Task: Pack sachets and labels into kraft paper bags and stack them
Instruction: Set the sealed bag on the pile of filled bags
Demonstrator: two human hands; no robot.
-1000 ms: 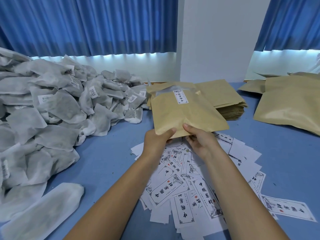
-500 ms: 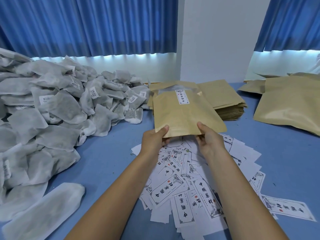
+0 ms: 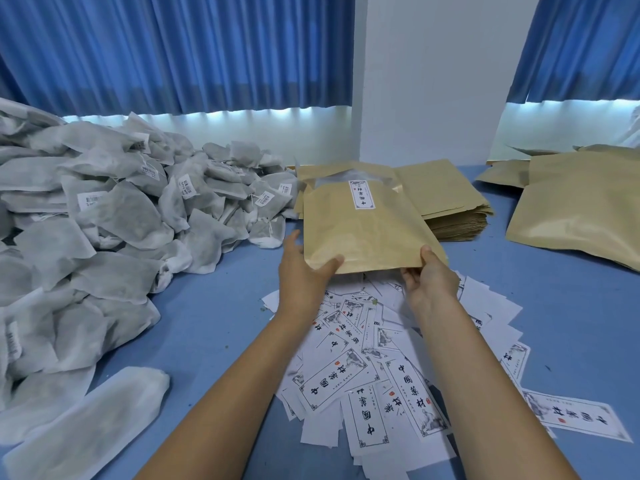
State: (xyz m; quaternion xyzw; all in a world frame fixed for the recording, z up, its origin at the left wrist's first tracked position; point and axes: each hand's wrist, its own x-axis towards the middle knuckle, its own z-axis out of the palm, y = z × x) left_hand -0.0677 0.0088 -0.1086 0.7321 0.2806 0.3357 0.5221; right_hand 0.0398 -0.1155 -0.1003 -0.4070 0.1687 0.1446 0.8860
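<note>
A blue table (image 3: 214, 327) carries everything. On its left lies a large heap of white, fabric-like sachets (image 3: 114, 220), loosely piled; several bear small barcode stickers too small to read. At far right rest plump, filled brown paper bags (image 3: 581, 216), well apart from the hands. Behind the centre sits a stack of flat, empty brown bags (image 3: 450, 195).

The flat, rectangular kraft paper bag (image 3: 367, 237) in work is held near the table's middle. Its long axis runs away from the person and leans slightly left. Its plain edge points toward the person, and its far end, with a pale translucent strip, overlaps the empty stack in this view. The near edge hangs above a loose spread of white paper labels (image 3: 363, 375).

The left hand (image 3: 301, 271) pinches the near left corner, thumb on top and a finger along the side edge. The right hand (image 3: 429, 278) pinches the near right corner, thumb on top and fingers underneath.

One small label (image 3: 361, 194) lies lengthwise at the translucent strip. The labels carry black Chinese characters in a decorated frame, an ink drawing and a red seal. I cannot read the wording with certainty.
</note>
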